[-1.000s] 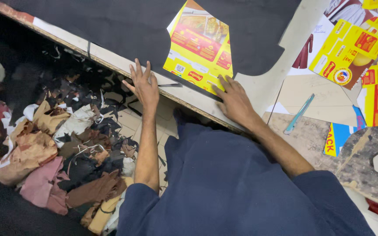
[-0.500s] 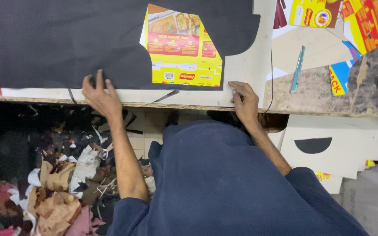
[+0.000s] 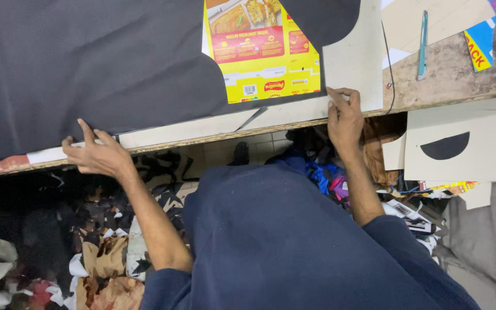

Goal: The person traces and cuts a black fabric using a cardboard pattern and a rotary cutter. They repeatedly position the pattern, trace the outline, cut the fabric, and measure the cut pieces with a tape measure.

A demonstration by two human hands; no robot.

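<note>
A large black fabric sheet [image 3: 87,63] covers most of the worktable. My left hand [image 3: 96,154] rests at the table's front edge [image 3: 213,136], fingers spread, touching the lower border of the fabric. My right hand [image 3: 344,115] presses on a pale cardboard sheet [image 3: 345,63] at the table edge, fingers curled over it. A yellow and red printed carton [image 3: 262,49] lies flat between the fabric and the pale cardboard. Neither hand grips anything I can make out.
A teal pen [image 3: 422,43] lies on the bare wooden tabletop at the right. A cardboard piece with a black half-round shape [image 3: 457,146] hangs below the table on the right. Scraps of cloth and leather [image 3: 107,258] pile up on the floor at the left.
My view has shifted and closed in. My left hand has slid left along the table edge; my right hand has stayed at the pale cardboard's front edge.
</note>
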